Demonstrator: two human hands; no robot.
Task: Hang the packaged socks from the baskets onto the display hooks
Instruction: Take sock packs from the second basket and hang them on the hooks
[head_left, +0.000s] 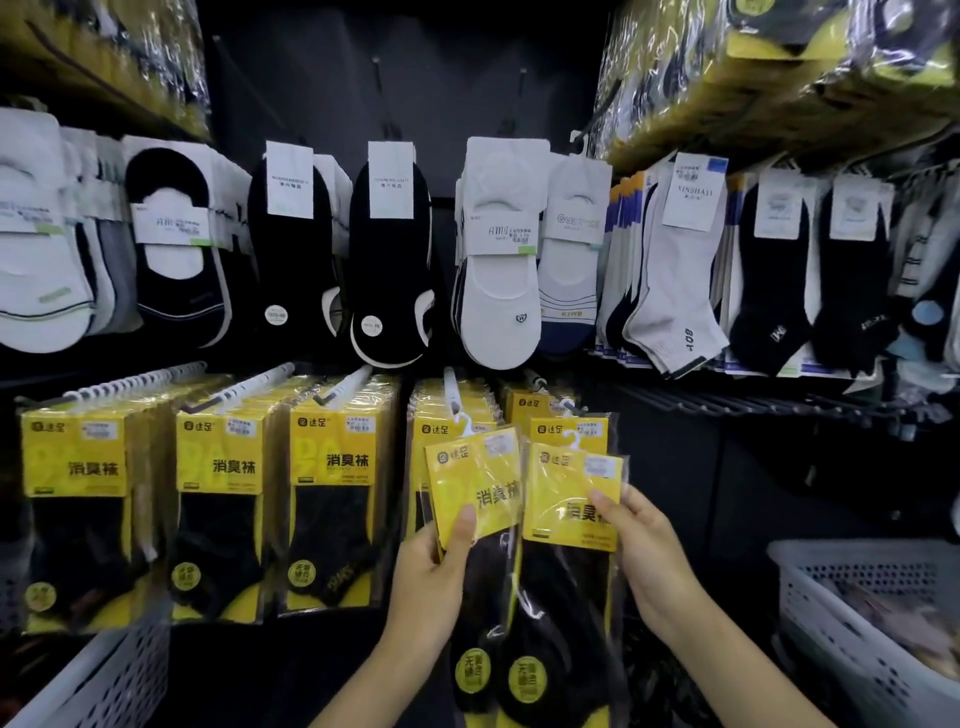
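Note:
My left hand pinches a yellow-and-black sock package, tilted, thumb on its front. My right hand pinches a second matching sock package by its right edge. Each pack has a small white hanger at its top, just below the tips of two display hooks that carry more of the same yellow packs. Whether either hanger is on its hook I cannot tell. Three further hooks to the left hold full rows of yellow packs.
A white perforated basket stands at lower right with goods inside; another white basket is at lower left. Above hang rows of black and white socks. Bare wire hooks stick out at mid right. Wrapped stock sits on top shelves.

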